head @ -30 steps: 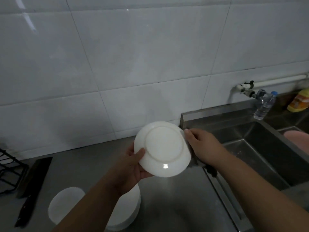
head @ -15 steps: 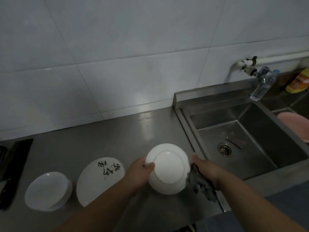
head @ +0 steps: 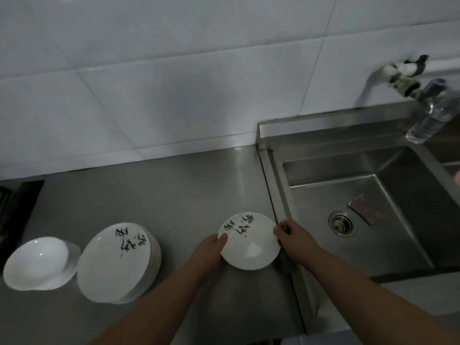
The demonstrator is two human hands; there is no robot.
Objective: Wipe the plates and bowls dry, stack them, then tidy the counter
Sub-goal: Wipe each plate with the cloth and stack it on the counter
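The left hand (head: 211, 247) curls round the plate (head: 249, 245) at its 9 o'clock rim, and the right hand (head: 295, 241) grips the 3 o'clock rim, a dark cloth (head: 283, 266) bunched underneath. The plate is face up beside the sink (head: 398, 232), with the plate stack (head: 117, 262) at its 9 o'clock.

Plate (head: 249, 242): face up, black brushwork showing, beside the sink (head: 361, 180).
Left hand (head: 211, 250): grips the left rim, thumb on top.
Right hand (head: 293, 237): holds a dark cloth (head: 283, 263) at the right rim.
Stacked plates (head: 117, 262): on the counter (head: 174, 190), beside the bowls (head: 37, 262).
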